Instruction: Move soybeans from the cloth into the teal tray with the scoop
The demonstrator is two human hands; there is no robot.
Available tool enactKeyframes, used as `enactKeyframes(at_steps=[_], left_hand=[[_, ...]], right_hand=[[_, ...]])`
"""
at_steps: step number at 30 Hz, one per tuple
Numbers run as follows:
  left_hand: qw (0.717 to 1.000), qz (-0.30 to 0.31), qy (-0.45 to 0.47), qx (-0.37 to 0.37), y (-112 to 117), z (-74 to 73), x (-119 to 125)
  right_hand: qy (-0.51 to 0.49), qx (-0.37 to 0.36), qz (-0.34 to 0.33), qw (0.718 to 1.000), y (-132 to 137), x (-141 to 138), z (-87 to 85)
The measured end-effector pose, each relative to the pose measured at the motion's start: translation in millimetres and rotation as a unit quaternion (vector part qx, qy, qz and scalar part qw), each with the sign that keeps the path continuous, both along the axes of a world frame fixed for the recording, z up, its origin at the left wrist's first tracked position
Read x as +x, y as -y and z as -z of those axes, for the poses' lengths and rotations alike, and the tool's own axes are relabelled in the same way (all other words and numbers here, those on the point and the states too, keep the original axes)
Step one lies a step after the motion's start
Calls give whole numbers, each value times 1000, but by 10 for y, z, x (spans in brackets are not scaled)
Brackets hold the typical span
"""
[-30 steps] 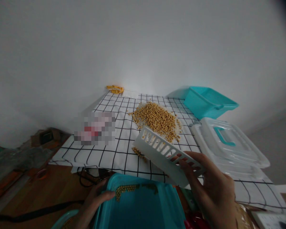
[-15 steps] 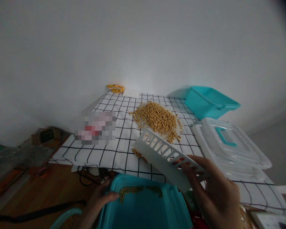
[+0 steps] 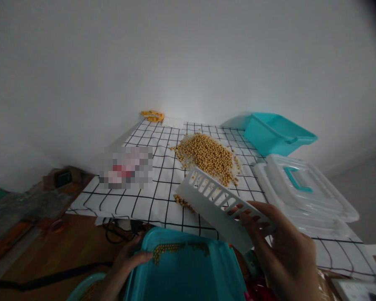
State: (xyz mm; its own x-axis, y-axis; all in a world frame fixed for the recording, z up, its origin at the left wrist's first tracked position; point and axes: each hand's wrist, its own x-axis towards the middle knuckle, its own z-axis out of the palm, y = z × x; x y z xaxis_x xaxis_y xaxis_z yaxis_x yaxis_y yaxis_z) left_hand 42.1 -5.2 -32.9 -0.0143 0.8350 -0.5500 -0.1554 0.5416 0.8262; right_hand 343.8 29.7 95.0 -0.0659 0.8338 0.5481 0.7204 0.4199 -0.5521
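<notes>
My left hand [image 3: 123, 267] grips the left rim of a turquoise plastic bin [image 3: 181, 278], its thumb over the edge. Some soybeans [image 3: 166, 249] lie along the bin's far inner end. In my right hand [image 3: 285, 251] is a white slotted plastic panel [image 3: 211, 209], held tilted over the table's front edge by its right end. Beyond the panel, a pile of soybeans [image 3: 207, 156] spreads over the checked tablecloth [image 3: 138, 209]. A smaller group of beans [image 3: 182, 202] lies by the panel's left edge, partly hidden by it.
Another turquoise bin [image 3: 269, 136] stands at the back right. Clear plastic lids [image 3: 313, 188] are stacked in front of it. A yellow item [image 3: 152, 116] lies at the back left, a pixelated thing [image 3: 125, 167] on the left. Below left is a bowl [image 3: 86, 284].
The turquoise bin and my left hand have shifted slightly left. The white panel in my right hand has barely moved; the bean pile looks the same.
</notes>
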Motion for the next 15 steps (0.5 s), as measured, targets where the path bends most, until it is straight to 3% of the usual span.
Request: enactKeyframes(at_steps=[6,15], left_hand=[[1000,-7,-5,-5,11,11,-21],[1000,-8,-18,2,27,-17,-62]], right_hand=[[12,9,7,1000,12,-43,-36],[3,5,-44,999,26,-57,-56]])
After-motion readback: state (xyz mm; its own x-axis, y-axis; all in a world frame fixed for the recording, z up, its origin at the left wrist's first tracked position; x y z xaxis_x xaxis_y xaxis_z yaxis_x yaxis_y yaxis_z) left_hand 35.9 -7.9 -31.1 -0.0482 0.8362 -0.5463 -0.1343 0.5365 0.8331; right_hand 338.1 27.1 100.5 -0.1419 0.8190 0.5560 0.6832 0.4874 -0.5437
